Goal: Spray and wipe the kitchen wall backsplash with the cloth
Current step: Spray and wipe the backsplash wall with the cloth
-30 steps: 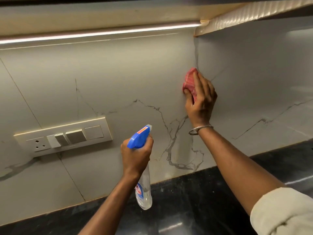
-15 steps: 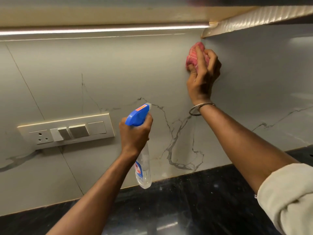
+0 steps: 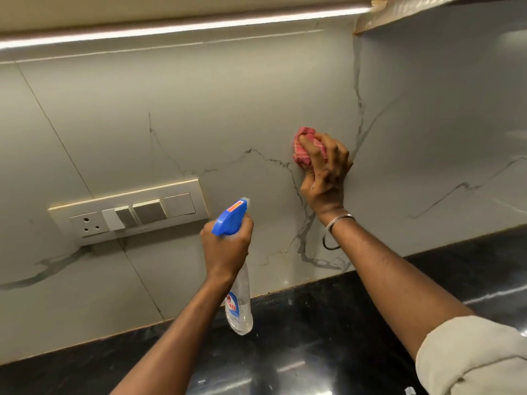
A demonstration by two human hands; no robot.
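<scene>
Soft, light cloth (image 3: pixel 302 159) bunched under right hand's (image 3: pixel 325 178) clenched fingers (image 3: pixel 310 146), pressed against backsplash (image 3: pixel 228 109). Left hand (image 3: pixel 226 249) wrapped round spray bottle (image 3: pixel 239 303) neck, lower left of those fingers. Probably limp; best gripped wadded.

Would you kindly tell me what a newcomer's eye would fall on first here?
The crumpled pink-red cloth, which the right hand presses to the grey veined backsplash right of centre. Next, the clear spray bottle with a blue head, gripped by the left hand low at centre, just right of the cream switch panel.
</scene>
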